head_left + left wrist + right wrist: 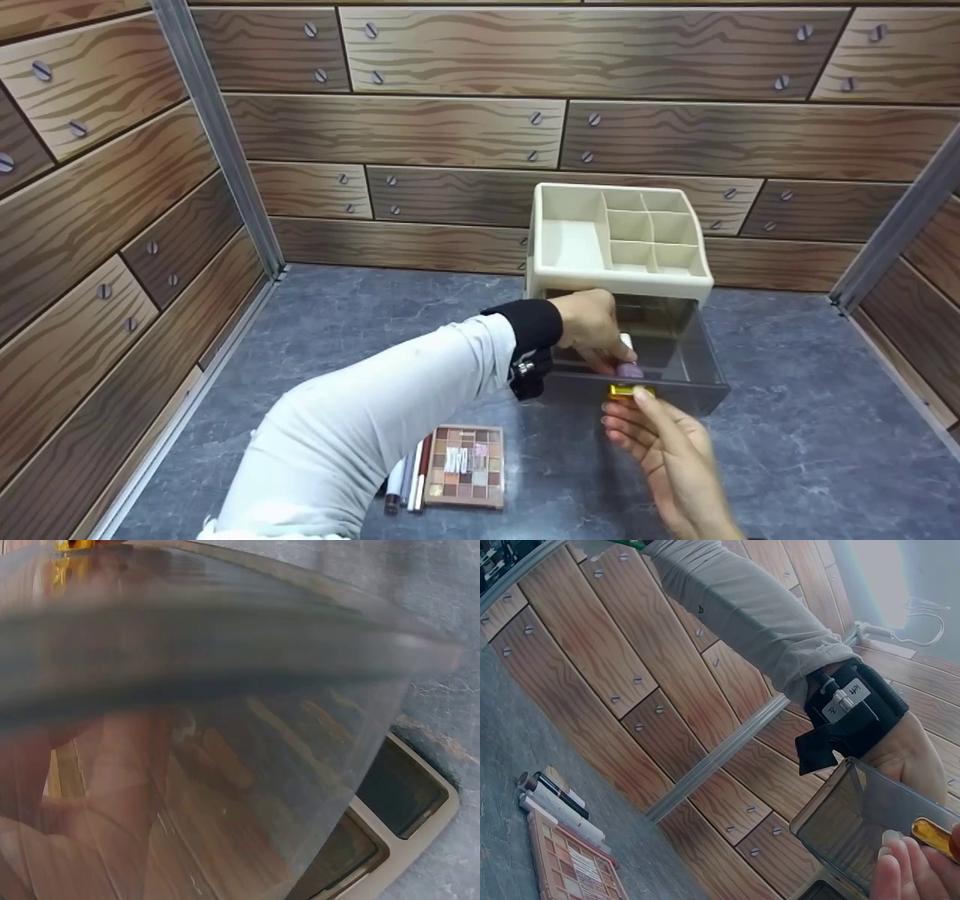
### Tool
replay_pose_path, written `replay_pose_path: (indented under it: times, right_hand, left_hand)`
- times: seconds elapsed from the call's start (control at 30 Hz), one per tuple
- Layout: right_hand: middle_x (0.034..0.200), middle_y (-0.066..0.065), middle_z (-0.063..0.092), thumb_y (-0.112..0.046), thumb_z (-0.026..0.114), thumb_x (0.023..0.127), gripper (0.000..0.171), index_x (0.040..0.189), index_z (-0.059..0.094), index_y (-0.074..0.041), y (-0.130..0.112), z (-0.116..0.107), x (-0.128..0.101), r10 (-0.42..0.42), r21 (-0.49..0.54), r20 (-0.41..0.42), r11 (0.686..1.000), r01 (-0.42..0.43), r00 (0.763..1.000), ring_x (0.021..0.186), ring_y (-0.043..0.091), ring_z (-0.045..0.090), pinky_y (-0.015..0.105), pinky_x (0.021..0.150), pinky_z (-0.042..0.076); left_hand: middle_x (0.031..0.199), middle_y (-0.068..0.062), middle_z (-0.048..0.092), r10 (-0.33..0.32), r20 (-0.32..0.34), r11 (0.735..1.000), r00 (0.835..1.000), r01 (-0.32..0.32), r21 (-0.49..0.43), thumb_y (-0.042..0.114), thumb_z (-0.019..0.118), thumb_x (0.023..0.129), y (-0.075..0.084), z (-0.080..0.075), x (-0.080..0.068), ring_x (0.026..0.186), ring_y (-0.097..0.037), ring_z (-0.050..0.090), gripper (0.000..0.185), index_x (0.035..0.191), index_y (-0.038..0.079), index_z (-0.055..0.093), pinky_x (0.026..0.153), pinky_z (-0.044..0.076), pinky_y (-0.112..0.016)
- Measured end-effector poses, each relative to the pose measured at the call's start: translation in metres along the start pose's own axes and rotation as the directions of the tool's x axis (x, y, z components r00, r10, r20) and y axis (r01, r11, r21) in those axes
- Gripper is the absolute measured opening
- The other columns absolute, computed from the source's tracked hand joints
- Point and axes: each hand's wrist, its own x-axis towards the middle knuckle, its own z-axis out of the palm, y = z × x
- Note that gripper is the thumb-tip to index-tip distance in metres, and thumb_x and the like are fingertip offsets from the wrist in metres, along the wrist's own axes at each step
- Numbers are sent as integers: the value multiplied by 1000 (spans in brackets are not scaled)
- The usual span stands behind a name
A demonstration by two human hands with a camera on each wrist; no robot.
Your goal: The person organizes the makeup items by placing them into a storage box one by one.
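Note:
A cream desktop organizer (622,281) has its smoky clear drawer (694,394) pulled out toward me. My left hand (592,326) reaches down into that drawer, its fingertips pinching a small purple and white item (629,370) whose kind I cannot make out. Through the blurred drawer wall in the left wrist view, the left fingers (112,802) show only dimly. At the drawer's front, my right hand (679,450) pinches the gold handle (621,391), thumb on top and the other fingers below. The right wrist view also shows this handle (933,834).
An eyeshadow palette (465,466) lies on the grey marbled table (337,315), with several slim makeup tubes and pencils (409,480) along its left side. The organizer's top has divided compartments (652,232). Wood-patterned walls (420,127) enclose the back and sides.

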Motion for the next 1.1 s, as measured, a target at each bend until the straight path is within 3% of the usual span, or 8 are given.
replay_pose_path:
  times: [0.13, 0.27, 0.53, 0.67, 0.87, 0.97, 1.1]
  right_hand:
    - [94, 8, 80, -19, 53, 111, 28, 102, 76, -7, 0, 2, -1, -3, -12, -20, 1000, 2, 1000, 84, 15, 77, 25, 77, 64]
    - [94, 8, 80, -20, 54, 111, 27, 102, 76, -7, -1, 4, -2, -7, -20, -27, 1000, 6, 1000, 84, 15, 77, 25, 77, 64]
    - [95, 9, 80, -19, 52, 111, 28, 102, 77, -6, 0, 3, -1, -34, 14, 11, 999, 34, 999, 85, 15, 77, 26, 79, 64]
    - [96, 9, 80, -18, 52, 111, 29, 103, 76, -6, 1, 2, 0, -40, 10, 24, 999, 40, 999, 85, 15, 77, 26, 79, 64]
    - [96, 8, 80, -22, 53, 111, 28, 102, 75, -7, 0, 1, 0, -11, -27, -16, 1000, 11, 1000, 85, 15, 77, 25, 79, 64]
    - [95, 8, 80, -22, 53, 111, 28, 102, 75, -8, -1, 2, 0, -10, -17, -22, 1000, 10, 1000, 84, 14, 77, 25, 78, 64]
    - [94, 8, 80, -21, 53, 111, 28, 101, 76, -7, 0, 3, 1, -27, 2, -7, 1000, 27, 1000, 83, 14, 77, 25, 77, 64]
  left_hand:
    - [76, -14, 76, -16, -22, 996, 1000, 18, 90, 7, 78, 94, 2, 2, -1, 79, -28, 78, 20, 80, -2, 68, 59, 62, -25]
    - [83, -17, 78, -19, -5, 991, 1000, 19, 129, 8, 75, 97, 3, 2, -3, 62, -19, 70, 18, 85, -6, 71, 59, 62, -25]
    - [93, -19, 79, -65, 78, 997, 995, 67, -27, 1, 71, 97, 11, -1, -3, 70, -20, 72, 9, 98, -8, 74, 67, 64, -27]
    - [94, -18, 79, -63, 95, 997, 993, 67, -35, 3, 71, 98, 12, -2, -4, 77, -21, 75, 11, 99, -7, 74, 68, 64, -26]
    - [98, -24, 76, 28, 125, 995, 992, -15, -102, 4, 70, 99, 11, -18, -24, 81, -26, 76, 21, 112, -12, 69, 72, 65, -28]
    - [108, -28, 74, 102, 128, 985, 987, -82, -150, 7, 70, 100, 8, -33, -39, 97, -33, 76, 24, 115, -11, 66, 79, 65, -30]
    - [110, -24, 75, 190, 86, 974, 978, -176, -143, 14, 72, 100, -3, -54, -62, 112, -41, 71, 24, 115, -3, 66, 86, 65, -35]
